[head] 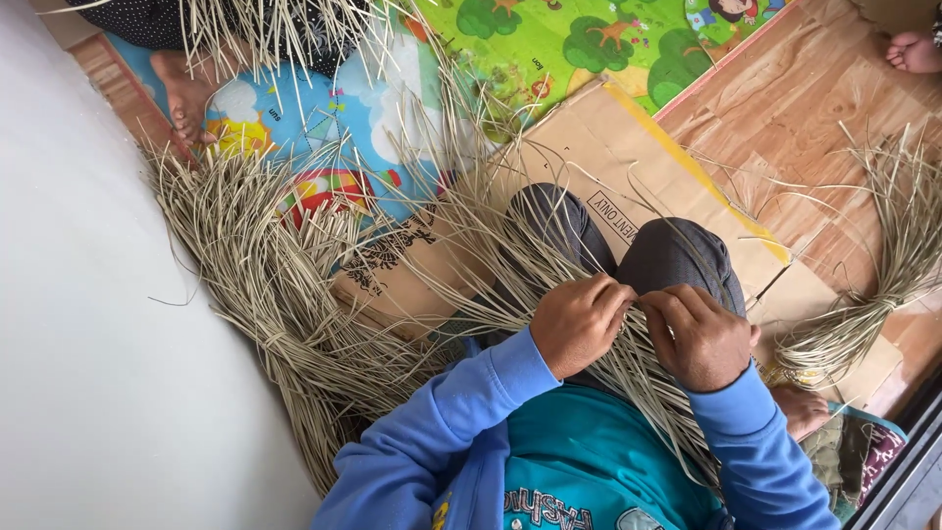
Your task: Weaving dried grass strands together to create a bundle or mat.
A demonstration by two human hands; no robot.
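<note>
Both hands met at lower centre of the frame, over the knees. Left hand [579,324] curled, grip pinched on thin straw strands [628,368]; right hand [699,339] likewise curled, grip pressed together on the same strands, fingertips of the two hands nearly touching. Strands ran from the hands down across the lap toward the lower right and fanned up and left over grey trousers [677,255]. Blue sleeves [471,412], teal shirt below.

Floor: flattened brown cardboard [628,147] with a yellow tape strip lay under the knees, mid-frame. Beneath it, upper centre, a bright cartoon play mat [549,39], green and blue. Wood-pattern floor [824,98] showed at upper right.

Large heap of loose straw [265,285] spread from left of centre down to the lower left, along a plain white wall [88,294] filling the left side. Smaller tied bundle [873,285] at right edge, on the cardboard and floor.

Another person's bare foot [182,93] at upper left, on the mat; toes of a further foot [913,49] at upper right corner.
</note>
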